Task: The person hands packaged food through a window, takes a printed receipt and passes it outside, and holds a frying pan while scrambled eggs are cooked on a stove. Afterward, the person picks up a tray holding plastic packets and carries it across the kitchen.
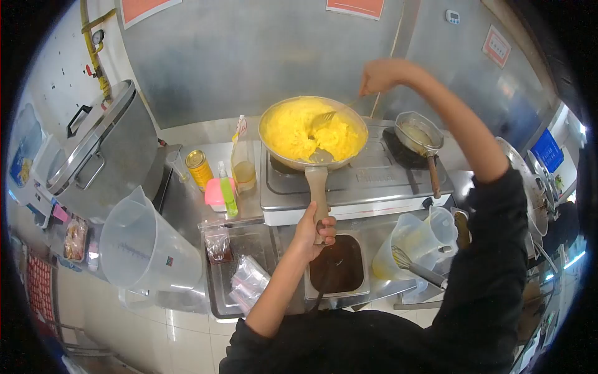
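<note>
My left hand (316, 230) is wrapped round the beige handle (316, 187) of a frying pan, which rests over the left burner of the stove. Fluffy yellow egg (293, 128) fills most of the pan, with a small patch of the pan's bottom showing near the handle. Above and to the right of the pan, my right hand (379, 76) is closed on the thin handle of a slotted turner (322, 118). The turner's head lies in the egg near the middle of the pan.
A small pot (418, 132) sits on the right burner. Left of the stove stand a can (198, 168), bottles and a pink container (216, 194). Nearer are a large pitcher (146, 249), a steel tray of brown liquid (337, 268), and a jug with a whisk (417, 267).
</note>
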`<state>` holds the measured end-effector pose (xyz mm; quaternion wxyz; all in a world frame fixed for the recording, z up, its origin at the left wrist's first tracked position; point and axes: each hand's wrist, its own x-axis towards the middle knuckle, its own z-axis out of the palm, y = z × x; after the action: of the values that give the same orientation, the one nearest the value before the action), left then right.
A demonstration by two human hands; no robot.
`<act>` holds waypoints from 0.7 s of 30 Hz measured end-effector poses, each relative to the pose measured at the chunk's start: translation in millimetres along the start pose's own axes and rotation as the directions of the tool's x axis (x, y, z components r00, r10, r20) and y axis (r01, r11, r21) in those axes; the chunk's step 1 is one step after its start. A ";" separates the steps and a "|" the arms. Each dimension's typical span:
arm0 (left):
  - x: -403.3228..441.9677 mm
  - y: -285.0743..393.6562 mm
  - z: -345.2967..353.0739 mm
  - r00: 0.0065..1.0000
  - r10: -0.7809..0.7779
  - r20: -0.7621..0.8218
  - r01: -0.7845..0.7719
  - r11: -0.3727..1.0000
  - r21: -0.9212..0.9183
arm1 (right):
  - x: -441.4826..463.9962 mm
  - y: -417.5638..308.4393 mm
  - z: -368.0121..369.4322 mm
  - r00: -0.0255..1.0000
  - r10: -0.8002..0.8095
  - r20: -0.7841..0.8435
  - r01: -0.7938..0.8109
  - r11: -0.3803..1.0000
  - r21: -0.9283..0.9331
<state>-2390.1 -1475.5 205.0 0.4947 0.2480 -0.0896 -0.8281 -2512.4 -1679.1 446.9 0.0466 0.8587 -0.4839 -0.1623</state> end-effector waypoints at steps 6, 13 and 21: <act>1.3 -0.7 -0.1 1.000 0.000 0.013 0.000 1.000 -0.015 | -87.9 -38.3 4.1 0.999 0.003 0.054 0.011 0.970 -0.243; 2.7 0.5 -5.8 0.998 -0.024 0.050 0.025 1.000 -0.013 | -22.0 -32.6 79.7 0.943 -0.010 -0.333 -0.035 0.991 -0.129; -0.3 -1.8 4.6 0.999 0.034 0.024 -0.033 0.998 -0.053 | -21.7 -68.1 -29.6 0.998 -0.034 -0.060 0.008 0.923 -0.384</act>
<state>-2393.7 -1474.7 208.4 0.5138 0.2231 -0.0782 -0.8247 -2457.7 -1627.1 463.7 0.2276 0.8429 -0.4319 -0.2261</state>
